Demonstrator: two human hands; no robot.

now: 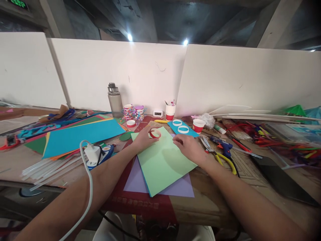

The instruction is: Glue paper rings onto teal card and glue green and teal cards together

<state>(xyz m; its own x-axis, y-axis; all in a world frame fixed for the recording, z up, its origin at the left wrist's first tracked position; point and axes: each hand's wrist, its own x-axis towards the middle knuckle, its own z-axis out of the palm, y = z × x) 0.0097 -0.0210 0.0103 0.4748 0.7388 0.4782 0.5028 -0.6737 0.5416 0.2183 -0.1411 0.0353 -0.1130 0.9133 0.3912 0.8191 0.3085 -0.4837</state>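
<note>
My left hand (144,140) is closed on a red paper-cup ring (154,133), held above the upper part of a light green paper sheet (165,164). My right hand (187,145) hovers at the right side of that sheet, fingers bent and slightly apart, with nothing visible in them. Beneath the green sheet a blue edge and a purple paper sheet (134,179) stick out. Two white rings, one nearer (183,129) and one farther (177,123), lie on a small blue sheet (192,133) beyond my right hand. A red and white paper cup (198,126) stands just right of them.
Scissors (206,144), yellow-handled pliers (227,162) and a blue glue gun (225,148) lie on the right. Left are blue paper (80,135), glue sticks (54,169) and a power strip with a white plug (92,153). A bottle (115,102) and stacked cups (170,112) stand behind.
</note>
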